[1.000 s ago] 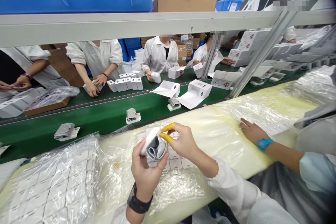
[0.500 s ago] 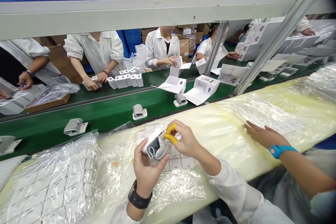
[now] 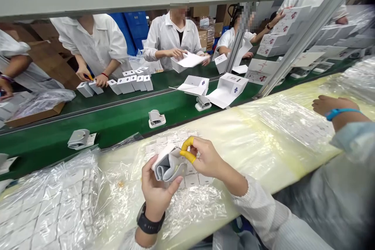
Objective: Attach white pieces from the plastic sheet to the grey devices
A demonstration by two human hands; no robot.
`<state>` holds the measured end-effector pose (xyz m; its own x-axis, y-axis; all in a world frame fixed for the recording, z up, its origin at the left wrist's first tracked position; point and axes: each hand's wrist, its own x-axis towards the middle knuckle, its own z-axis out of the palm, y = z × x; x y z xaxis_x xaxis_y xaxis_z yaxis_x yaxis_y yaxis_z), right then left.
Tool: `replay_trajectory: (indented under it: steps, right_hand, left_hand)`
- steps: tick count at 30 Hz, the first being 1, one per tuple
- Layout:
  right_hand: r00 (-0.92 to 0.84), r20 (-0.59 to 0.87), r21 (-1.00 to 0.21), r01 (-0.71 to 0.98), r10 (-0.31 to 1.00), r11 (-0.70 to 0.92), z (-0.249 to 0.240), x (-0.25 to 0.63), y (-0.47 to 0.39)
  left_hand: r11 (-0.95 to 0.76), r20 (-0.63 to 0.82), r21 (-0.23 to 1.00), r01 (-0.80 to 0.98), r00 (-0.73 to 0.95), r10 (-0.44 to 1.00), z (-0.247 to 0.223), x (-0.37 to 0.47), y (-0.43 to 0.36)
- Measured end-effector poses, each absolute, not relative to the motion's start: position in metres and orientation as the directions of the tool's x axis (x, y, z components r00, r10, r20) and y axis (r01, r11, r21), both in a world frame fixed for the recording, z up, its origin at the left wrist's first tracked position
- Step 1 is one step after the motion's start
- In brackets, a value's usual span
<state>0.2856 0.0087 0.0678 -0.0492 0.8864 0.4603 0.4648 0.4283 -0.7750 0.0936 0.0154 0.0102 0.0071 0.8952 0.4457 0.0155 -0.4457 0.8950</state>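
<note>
My left hand [image 3: 156, 193] wraps around a white wrist blood pressure monitor [image 3: 169, 167] with a folded grey cuff. The cuff's open loop faces me, tilted, above the padded table. My right hand [image 3: 207, 157], with yellow finger cots on thumb and forefinger, pinches the upper right edge of the monitor and cuff. Whatever small part lies between those fingertips is hidden. Beneath my hands, small white boxed pieces [image 3: 191, 181] lie in rows on clear plastic wrap [image 3: 196, 203].
Plastic-wrapped white pieces [image 3: 49, 207] cover the table's left. More cuffed monitors [image 3: 156, 118] rest on the green conveyor [image 3: 117, 119], near open white boxes [image 3: 228, 88]. A co-worker's hand with a blue wristband [image 3: 336, 109] is at right. Others work across the belt; a metal post [image 3: 304, 35] slants at right.
My hands and the monitor sit slightly further left in view, with the same grip. The co-worker's blue-banded hand has moved right and away. Across the belt, a person's box flap has swung down.
</note>
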Motion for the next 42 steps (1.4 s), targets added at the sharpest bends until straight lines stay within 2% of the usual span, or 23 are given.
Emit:
replay_trajectory:
  steps: [11, 16, 22, 30, 36, 39, 42]
  right_hand:
    - [-0.071, 0.625, -0.668, 0.467, 0.778, 0.579, 0.079, 0.282, -0.004]
    - [-0.074, 0.607, -0.700, 0.423, 0.792, 0.576, 0.079, 0.284, -0.006]
    - [-0.017, 0.599, -0.739, 0.373, 0.800, 0.561, 0.075, 0.284, -0.004]
    - [0.010, 0.605, -0.726, 0.417, 0.796, 0.546, 0.071, 0.283, -0.007]
    - [0.021, 0.604, -0.744, 0.370, 0.796, 0.555, 0.068, 0.284, -0.005]
    - [0.097, 0.547, -0.804, 0.336, 0.831, 0.490, 0.063, 0.281, -0.003]
    - [0.201, 0.399, -0.898, 0.285, 0.895, 0.336, 0.056, 0.278, -0.001]
  left_hand:
    - [-0.554, 0.547, 0.825, 0.106, 0.090, 0.832, 0.011, 0.080, 0.017]
    - [-0.523, 0.509, 0.846, 0.104, 0.137, 0.850, 0.011, 0.078, 0.018]
    - [-0.590, 0.566, 0.788, 0.176, 0.171, 0.806, 0.012, 0.076, 0.019]
    - [-0.612, 0.594, 0.765, 0.201, 0.151, 0.791, 0.013, 0.081, 0.017]
    - [-0.624, 0.604, 0.754, 0.207, 0.156, 0.782, 0.013, 0.082, 0.017]
    - [-0.591, 0.574, 0.781, 0.200, 0.140, 0.807, 0.013, 0.082, 0.016]
    - [-0.559, 0.544, 0.805, 0.198, 0.128, 0.829, 0.014, 0.082, 0.015]
